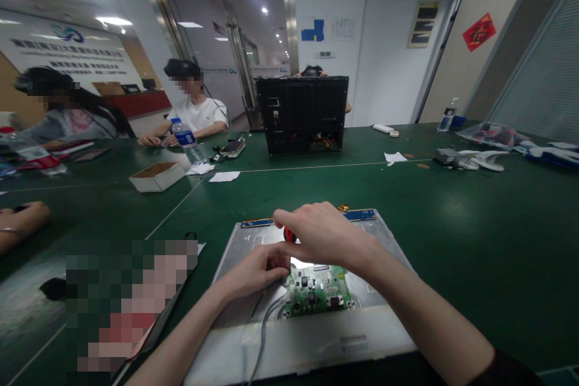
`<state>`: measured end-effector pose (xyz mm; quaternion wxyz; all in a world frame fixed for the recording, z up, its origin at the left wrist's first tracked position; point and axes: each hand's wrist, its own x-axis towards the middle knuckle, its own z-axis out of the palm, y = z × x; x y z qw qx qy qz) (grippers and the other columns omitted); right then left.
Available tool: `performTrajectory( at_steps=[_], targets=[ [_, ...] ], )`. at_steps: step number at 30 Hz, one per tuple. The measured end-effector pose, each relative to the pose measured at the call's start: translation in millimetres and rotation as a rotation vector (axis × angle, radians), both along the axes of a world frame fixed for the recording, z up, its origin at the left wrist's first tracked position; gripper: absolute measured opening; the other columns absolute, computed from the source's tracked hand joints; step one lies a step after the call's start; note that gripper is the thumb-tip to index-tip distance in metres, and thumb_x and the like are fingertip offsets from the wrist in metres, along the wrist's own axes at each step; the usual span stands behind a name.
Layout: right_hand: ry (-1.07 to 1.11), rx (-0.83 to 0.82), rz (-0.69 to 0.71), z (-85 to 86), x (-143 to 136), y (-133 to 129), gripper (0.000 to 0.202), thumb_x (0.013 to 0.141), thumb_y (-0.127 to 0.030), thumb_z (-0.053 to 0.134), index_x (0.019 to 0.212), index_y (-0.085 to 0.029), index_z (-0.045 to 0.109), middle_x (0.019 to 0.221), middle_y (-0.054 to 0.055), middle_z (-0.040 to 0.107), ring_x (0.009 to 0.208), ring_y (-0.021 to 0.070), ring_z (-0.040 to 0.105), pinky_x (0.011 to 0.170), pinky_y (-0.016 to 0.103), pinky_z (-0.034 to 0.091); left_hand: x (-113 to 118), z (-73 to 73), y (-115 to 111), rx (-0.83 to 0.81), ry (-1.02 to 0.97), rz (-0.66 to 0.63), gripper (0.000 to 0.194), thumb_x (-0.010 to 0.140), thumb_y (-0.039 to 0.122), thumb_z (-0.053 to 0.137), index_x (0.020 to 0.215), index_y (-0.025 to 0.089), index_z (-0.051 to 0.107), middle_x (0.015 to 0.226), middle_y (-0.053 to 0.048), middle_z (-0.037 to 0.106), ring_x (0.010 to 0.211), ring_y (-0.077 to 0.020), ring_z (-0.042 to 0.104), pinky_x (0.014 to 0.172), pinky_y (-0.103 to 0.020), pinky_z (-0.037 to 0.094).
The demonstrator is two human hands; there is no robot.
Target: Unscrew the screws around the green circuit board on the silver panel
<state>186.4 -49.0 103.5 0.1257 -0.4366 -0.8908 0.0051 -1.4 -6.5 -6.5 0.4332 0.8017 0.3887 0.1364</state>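
Note:
In the head view, a flat silvery display panel (384, 244) lies face down before me, with a green circuit board (316, 298) on its middle. My right hand (325, 232) is closed over the red and black handle of a screwdriver (289, 234), held upright above the board's far left corner. Below it, my left hand (265, 265) is closed, its thumb and fingers curled together at that corner. What those fingertips grip is hidden. Grey cables (265, 332) run from the board's left side toward me. A narrow blue circuit strip (362, 215) lines the panel's far edge.
A black monitor-like casing (303, 114) stands across the green table (456, 211), a person behind it. Two more people sit at the far left. An open small box (157, 178), a water bottle (187, 142) and white gloves (479, 160) lie about. Another person's hand (22, 223) rests left.

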Motion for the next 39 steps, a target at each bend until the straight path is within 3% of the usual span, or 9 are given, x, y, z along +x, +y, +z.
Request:
performTrajectory(
  at_steps=[6,13,19,25,31,39],
  targets=[
    [0.018,0.026,0.01,-0.8,0.7,-0.6,0.016,0.086,-0.029,0.052,0.097,-0.017,0.053,0.084,0.005,0.07,0.064,0.0156,0.059,0.048,0.027,0.018,-1.3,-4.6,3.0,-0.023,-0.006,-0.025,0.007,0.071,0.023,0.057,0.075,0.017,0.056,0.066,0.002,0.057,0.064,-0.0153,0.052,0.061,-0.026,0.041],
    [-0.013,-0.033,-0.032,0.4,0.3,1.2,0.03,0.091,-0.047,0.051,0.1,-0.02,0.056,0.082,0.004,0.071,0.067,0.017,0.061,0.05,0.027,0.021,-1.9,-4.3,1.9,-0.033,-0.005,-0.024,0.01,0.074,0.027,0.058,0.076,0.018,0.056,0.065,0.003,0.055,0.06,-0.0148,0.051,0.057,-0.025,0.04],
    [-0.002,0.009,-0.009,0.4,0.4,-0.4,0.018,0.086,-0.029,0.052,0.101,-0.018,0.053,0.083,0.004,0.07,0.064,0.0154,0.059,0.049,0.027,0.02,-0.9,-2.8,2.6,-0.045,-0.019,-0.025,0.008,0.071,0.024,0.058,0.073,0.017,0.054,0.061,0.004,0.051,0.059,-0.0139,0.049,0.058,-0.025,0.039],
    [0.0,-0.008,-0.003,-2.9,2.1,1.6,0.027,0.089,-0.044,0.052,0.1,-0.019,0.055,0.083,0.004,0.07,0.065,0.0156,0.059,0.049,0.027,0.02,-1.3,-3.0,0.1,-0.042,-0.029,0.002,0.011,0.074,0.027,0.058,0.079,0.017,0.056,0.067,0.003,0.055,0.063,-0.0151,0.052,0.059,-0.026,0.04],
    [0.006,0.026,0.007,-2.4,-0.2,2.0,0.017,0.085,-0.027,0.049,0.098,-0.018,0.055,0.082,0.003,0.07,0.062,0.014,0.056,0.047,0.027,0.018,-1.0,-2.8,1.4,-0.036,-0.03,-0.029,0.01,0.072,0.027,0.059,0.074,0.017,0.056,0.062,0.004,0.05,0.059,-0.0136,0.047,0.055,-0.024,0.037],
    [0.029,0.034,0.033,-1.3,1.1,0.8,0.017,0.082,-0.023,0.048,0.097,-0.016,0.053,0.085,0.005,0.069,0.061,0.0128,0.052,0.047,0.027,0.018,-1.0,-6.3,3.0,-0.041,-0.044,-0.042,0.007,0.074,0.023,0.058,0.076,0.016,0.057,0.065,0.004,0.052,0.061,-0.0132,0.046,0.058,-0.025,0.037]
  ],
)
